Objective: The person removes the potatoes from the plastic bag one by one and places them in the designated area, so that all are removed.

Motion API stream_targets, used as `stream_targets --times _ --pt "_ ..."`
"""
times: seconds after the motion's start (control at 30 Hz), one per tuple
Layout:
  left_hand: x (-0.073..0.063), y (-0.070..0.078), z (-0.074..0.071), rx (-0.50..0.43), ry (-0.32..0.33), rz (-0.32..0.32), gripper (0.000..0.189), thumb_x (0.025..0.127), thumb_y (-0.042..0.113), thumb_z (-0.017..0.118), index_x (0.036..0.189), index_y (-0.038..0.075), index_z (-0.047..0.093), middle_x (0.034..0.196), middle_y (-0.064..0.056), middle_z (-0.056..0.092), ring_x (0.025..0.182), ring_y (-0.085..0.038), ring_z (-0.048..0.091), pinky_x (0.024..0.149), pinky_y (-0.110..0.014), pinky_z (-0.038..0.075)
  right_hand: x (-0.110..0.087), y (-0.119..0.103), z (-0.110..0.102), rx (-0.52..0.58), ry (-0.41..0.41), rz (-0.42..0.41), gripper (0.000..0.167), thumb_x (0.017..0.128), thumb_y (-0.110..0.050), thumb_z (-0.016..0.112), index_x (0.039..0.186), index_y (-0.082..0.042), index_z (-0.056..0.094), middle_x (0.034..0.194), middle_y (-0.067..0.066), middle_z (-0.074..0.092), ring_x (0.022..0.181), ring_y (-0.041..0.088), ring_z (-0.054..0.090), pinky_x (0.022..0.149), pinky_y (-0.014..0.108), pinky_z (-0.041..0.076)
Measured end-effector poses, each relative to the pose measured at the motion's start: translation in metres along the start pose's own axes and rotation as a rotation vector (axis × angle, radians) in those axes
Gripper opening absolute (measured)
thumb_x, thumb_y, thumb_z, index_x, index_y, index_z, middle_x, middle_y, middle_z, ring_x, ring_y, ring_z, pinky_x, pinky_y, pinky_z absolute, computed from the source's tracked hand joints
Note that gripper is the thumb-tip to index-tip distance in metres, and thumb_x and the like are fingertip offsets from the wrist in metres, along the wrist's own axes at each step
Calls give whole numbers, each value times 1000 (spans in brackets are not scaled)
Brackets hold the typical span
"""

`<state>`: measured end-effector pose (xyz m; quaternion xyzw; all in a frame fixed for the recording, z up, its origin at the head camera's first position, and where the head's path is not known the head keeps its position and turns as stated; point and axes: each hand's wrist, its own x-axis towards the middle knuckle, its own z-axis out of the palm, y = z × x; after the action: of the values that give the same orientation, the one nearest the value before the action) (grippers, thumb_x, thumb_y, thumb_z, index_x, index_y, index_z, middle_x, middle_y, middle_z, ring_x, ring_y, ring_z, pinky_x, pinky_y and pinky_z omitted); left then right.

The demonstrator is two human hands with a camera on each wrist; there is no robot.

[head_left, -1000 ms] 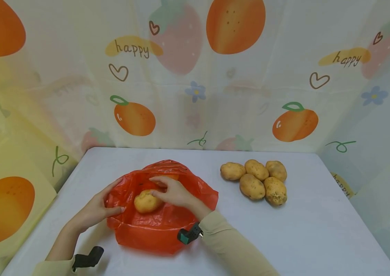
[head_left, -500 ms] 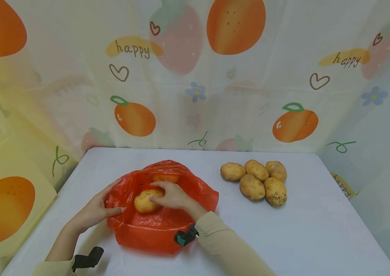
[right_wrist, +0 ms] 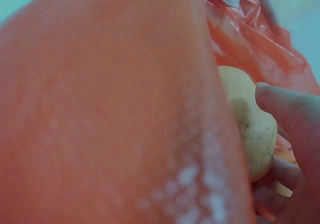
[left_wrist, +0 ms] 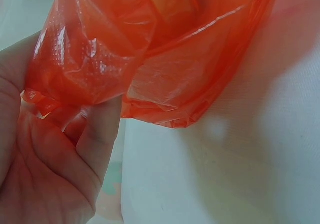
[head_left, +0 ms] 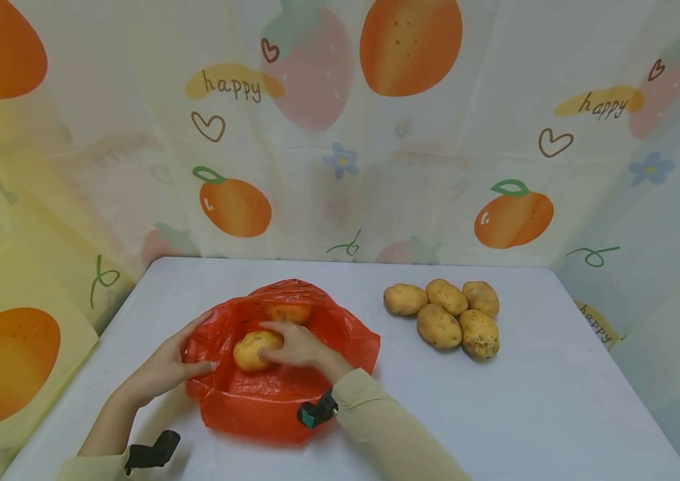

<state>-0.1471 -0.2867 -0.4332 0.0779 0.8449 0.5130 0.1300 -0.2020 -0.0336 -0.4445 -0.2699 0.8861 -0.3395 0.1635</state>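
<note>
A red plastic bag (head_left: 256, 414) sits with its mouth spread wide on the table. My left hand (head_left: 162, 371) holds the bag's left rim, the thumb inside it and the fingers outside; in the left wrist view the film of the bag (left_wrist: 85, 59) lies between them. Inside the bag is a potato (head_left: 250, 352), with my right hand (head_left: 298, 345) around its right side. In the right wrist view the thumb touches this potato (right_wrist: 250, 124) and the fingers reach beneath it. Deeper in the bag, another potato (head_left: 288, 314) shows through the mouth.
To the right of the bag, several loose potatoes (head_left: 439, 327) lie grouped on the white table (head_left: 526, 401). A patterned cloth (head_left: 340, 200) hangs behind the table and at both sides. In the right wrist view, a near fold of red film (right_wrist: 110, 109) covers much of the picture.
My right hand has lowered and moved slightly left, closing onto the potato in the bag. The potato deeper inside has become more visible. My left hand has stayed on the rim.
</note>
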Motion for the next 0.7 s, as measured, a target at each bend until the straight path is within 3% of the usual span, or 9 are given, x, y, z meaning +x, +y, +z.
stream_targets --times 0.43,0.7 --pt "-1 0 1 3 0 -10 88 77 21 73 147 29 20 142 -17 33 121 -40 40 79 -36 55 2 -1 4 -34 -35 12 53 84 -38 64 132 -22 50 126 0 52 114 16 45 98 32 41" --pt "0 1 0 1 -3 -7 88 77 20 73 147 29 20 142 -17 34 121 -40 40 78 -36 55 3 -2 6 -25 -4 1 52 82 -36 66 128 -19 50 120 -1 56 109 14 48 95 27 42"
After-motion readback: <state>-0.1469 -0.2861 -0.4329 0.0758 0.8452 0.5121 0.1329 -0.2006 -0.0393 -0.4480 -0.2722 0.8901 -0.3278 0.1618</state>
